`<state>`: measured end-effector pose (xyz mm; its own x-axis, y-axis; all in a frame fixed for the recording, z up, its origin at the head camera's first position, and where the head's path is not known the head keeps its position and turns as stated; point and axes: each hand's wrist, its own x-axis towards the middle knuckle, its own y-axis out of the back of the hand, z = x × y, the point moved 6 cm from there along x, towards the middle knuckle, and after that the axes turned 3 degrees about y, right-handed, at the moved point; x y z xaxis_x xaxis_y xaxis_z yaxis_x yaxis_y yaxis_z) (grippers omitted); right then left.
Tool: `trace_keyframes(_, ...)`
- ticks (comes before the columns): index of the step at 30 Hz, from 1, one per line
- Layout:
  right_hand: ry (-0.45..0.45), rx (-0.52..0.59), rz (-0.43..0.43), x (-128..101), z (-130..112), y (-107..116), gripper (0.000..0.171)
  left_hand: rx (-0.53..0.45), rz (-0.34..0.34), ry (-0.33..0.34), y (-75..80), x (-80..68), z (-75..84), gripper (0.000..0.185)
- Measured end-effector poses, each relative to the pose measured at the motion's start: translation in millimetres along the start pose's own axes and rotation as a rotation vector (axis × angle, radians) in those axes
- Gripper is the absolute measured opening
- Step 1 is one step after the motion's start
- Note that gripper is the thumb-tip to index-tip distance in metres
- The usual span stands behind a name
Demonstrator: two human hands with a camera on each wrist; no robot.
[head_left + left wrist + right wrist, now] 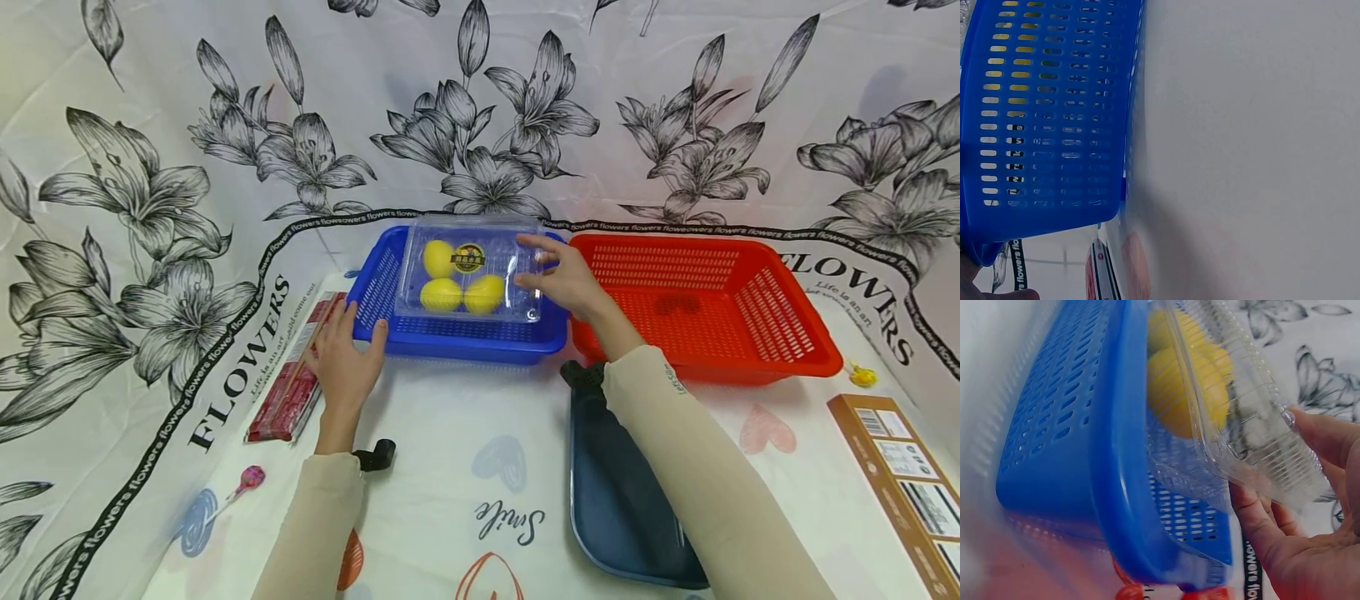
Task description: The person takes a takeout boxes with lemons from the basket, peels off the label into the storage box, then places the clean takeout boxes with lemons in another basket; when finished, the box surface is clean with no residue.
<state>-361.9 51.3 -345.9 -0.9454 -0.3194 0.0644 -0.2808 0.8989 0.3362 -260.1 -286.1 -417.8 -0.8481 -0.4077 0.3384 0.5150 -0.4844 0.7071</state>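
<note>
A clear plastic box point(528, 304) with a round black-and-gold label lies tilted over the blue basket point(480, 348). Three yellow, lemon-like fruits point(483, 293) show through its lid; in the right wrist view the yellow fruit point(1179, 394) sits just above the basket rim. My right hand point(566, 279) pinches the box's right end, thumb on one side and fingers on the other. At the basket's front left corner is my left hand point(345, 367), its fingers spread and thumb apart. Only fingertips point(1019, 295) of it show in the left wrist view, close to the blue corner.
A red basket point(817, 358) stands to the right, beside the blue one. Under my right forearm lies a dark tray point(615, 492). A red flat package point(281, 412) and a lollipop point(252, 477) lie left; a brown box point(885, 467) and yellow sweet point(862, 376) lie right.
</note>
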Motion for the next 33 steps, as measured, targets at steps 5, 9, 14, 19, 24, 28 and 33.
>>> trace_keyframes(5,0.034,0.013,0.036,-14.9,-8.8,11.2,0.064,0.007,-0.011,0.004,0.1,-0.1,0.1,0.072)
trace_keyframes(9,0.053,0.037,0.059,-28.3,-15.0,19.8,0.064,0.009,-0.013,0.003,0.5,-0.2,0.2,0.072)
trace_keyframes(14,0.047,0.030,0.080,-47.9,-22.7,30.0,0.064,0.009,-0.009,0.000,0.8,-0.2,0.4,0.073)
trace_keyframes(19,0.060,0.015,0.080,-67.5,-25.8,36.9,0.064,0.006,-0.008,-0.008,0.8,-0.6,1.4,0.073)
trace_keyframes(24,0.090,0.027,0.073,-85.6,-27.1,37.2,0.064,0.019,-0.012,-0.003,1.3,-1.7,0.6,0.073)
trace_keyframes(28,0.139,0.012,0.082,-100.5,-27.3,36.7,0.063,0.023,-0.015,0.007,1.4,-1.7,0.5,0.073)
trace_keyframes(33,0.178,0.031,0.086,-120.2,-25.0,32.9,0.064,0.004,-0.010,-0.002,1.2,-0.6,3.3,0.072)
